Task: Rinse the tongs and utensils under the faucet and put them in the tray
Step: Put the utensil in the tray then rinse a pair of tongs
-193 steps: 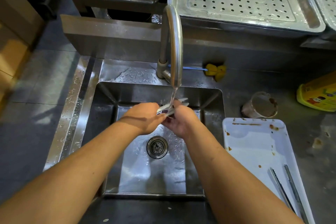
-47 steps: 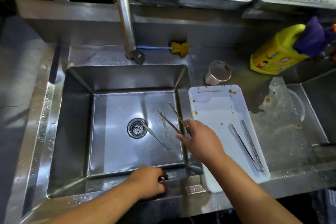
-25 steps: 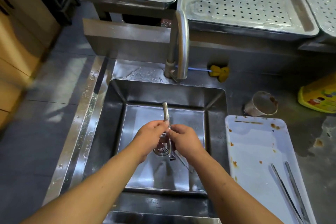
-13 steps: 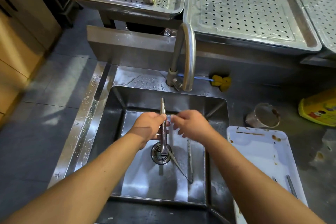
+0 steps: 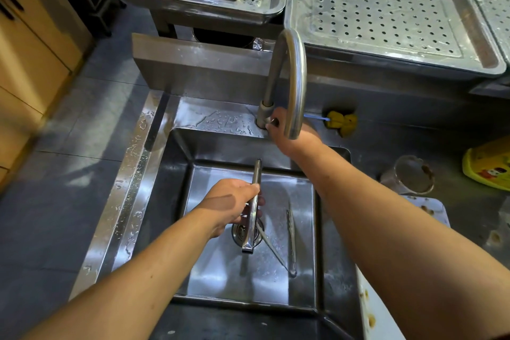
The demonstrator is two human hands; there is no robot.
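My left hand [image 5: 231, 205] grips a steel utensil [image 5: 254, 207] upright over the drain [image 5: 247, 232] of the steel sink [image 5: 176, 179]. My right hand [image 5: 284, 132] reaches to the base of the curved faucet [image 5: 292, 74] and its fingers close on the faucet handle there. No water runs from the spout. A second pair of steel tongs [image 5: 288, 240] lies on the sink floor to the right of the drain. The white tray [image 5: 430, 210] sits right of the sink, mostly hidden behind my right forearm.
A stained metal cup [image 5: 411, 175] stands beyond the tray, a yellow bottle [image 5: 488, 165] lies at the far right, and a yellow brush [image 5: 340, 121] rests behind the faucet. Perforated steel trays [image 5: 386, 8] fill the back counter. A wooden cabinet [image 5: 24, 50] is at the left.
My right hand has left the utensil and moved up to the faucet base. My left hand keeps hold of the utensil over the drain.
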